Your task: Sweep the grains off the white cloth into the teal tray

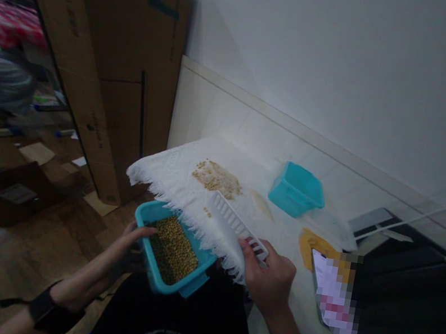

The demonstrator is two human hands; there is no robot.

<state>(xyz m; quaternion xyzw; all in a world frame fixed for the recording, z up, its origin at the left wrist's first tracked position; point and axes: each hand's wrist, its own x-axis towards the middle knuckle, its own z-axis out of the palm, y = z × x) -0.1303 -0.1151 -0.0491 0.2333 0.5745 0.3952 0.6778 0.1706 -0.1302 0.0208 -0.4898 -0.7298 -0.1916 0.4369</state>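
My left hand (134, 243) grips the left rim of a teal tub (145, 214) filled with small tan beans, held just below the fringed edge of a white cloth (170, 172) on the table. My right hand (270, 277) is closed on the near end of a white slotted plastic piece (234, 223) that lies slanted across the cloth. A small heap of beans (216, 177) rests on the cloth beyond the slotted piece. A second, empty teal tub (297, 189) sits farther back on the right.
A phone (333, 296) and a yellow paper (312, 245) lie on the table at the right. Tall cardboard boxes (125, 59) lean against the wall at the left. A white cable (424, 215) runs along the wall. Wooden floor stretches out at the left.
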